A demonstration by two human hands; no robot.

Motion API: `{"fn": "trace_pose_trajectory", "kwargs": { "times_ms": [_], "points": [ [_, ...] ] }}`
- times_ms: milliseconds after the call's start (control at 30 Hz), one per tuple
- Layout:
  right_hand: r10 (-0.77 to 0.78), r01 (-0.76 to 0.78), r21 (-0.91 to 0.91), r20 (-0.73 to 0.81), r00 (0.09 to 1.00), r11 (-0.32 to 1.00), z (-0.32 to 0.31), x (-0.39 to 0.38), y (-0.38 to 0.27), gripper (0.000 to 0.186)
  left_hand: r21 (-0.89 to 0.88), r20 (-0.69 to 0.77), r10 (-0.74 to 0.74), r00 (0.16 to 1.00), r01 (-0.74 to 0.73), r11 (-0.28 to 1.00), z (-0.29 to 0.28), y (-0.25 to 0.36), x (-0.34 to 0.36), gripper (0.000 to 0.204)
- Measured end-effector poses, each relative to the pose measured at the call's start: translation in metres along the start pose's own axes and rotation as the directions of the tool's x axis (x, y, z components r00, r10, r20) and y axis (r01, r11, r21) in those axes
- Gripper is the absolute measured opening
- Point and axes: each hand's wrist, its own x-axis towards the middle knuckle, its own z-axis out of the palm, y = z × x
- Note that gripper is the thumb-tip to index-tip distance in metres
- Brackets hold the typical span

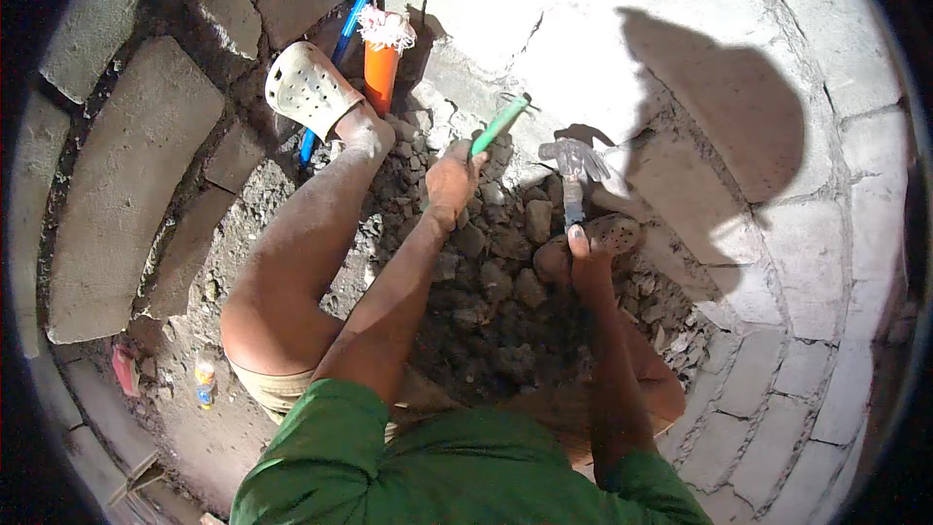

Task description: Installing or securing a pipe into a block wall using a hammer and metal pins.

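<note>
My left hand [452, 181] is closed around a green rod-like tool [501, 124], which slants up and right over the broken stones; a thin dark piece shows at its far end. To the right, my right hand [589, 261] grips the handle of a hammer [573, 157], its thumb laid along the shaft. The dusty hammer head is a little blurred and sits to the right of the green tool, not touching it. Below both hands lies a heap of grey rubble [496, 282] between my legs.
An orange tube [380, 78] with a frayed white top stands beside a long blue rod [355, 19], near my beige clog [311, 87]. Large stone slabs [131, 185] lie at left. A pale cracked stone face [573, 29] rises ahead, carrying my shadow. A small bottle [204, 384] lies lower left.
</note>
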Motion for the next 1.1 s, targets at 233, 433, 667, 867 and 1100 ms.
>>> {"fn": "trace_pose_trajectory", "kwargs": {
  "times_ms": [233, 433, 667, 867, 1100],
  "points": [
    [0.416, -0.489, 0.487, 0.257, 0.872, 0.724, 0.015, -0.027, 0.007, 0.041, 0.053, 0.035, -0.042, 0.999, 0.04, 0.998, 0.005, 0.007, 0.015, 0.03],
    [0.342, -0.315, 0.338, -0.02, 0.94, 0.887, 0.041, -0.031, 0.038, 0.037, -0.09, -0.007, -0.056, 0.998, 0.055, 0.994, 0.01, 0.011, 0.019, 0.031],
    [0.33, -0.376, 0.872, 0.472, 0.817, -0.315, 0.001, 0.056, 0.005, 0.037, -0.223, 0.076, -0.166, 0.983, 0.179, 0.958, 0.011, 0.007, 0.022, 0.037],
    [0.346, -0.348, 0.352, 0.073, 0.936, 0.869, 0.044, 0.13, -0.002, 0.023, -0.341, 0.178, -0.236, 0.955, 0.285, 0.896, 0.018, 0.013, 0.021, 0.041],
    [0.236, -0.206, 0.42, -0.021, 0.971, 0.884, -0.02, 0.142, -0.017, 0.017, -0.227, 0.129, -0.225, 0.966, 0.25, 0.941, 0.021, -0.007, 0.018, 0.04]
  ]
}}
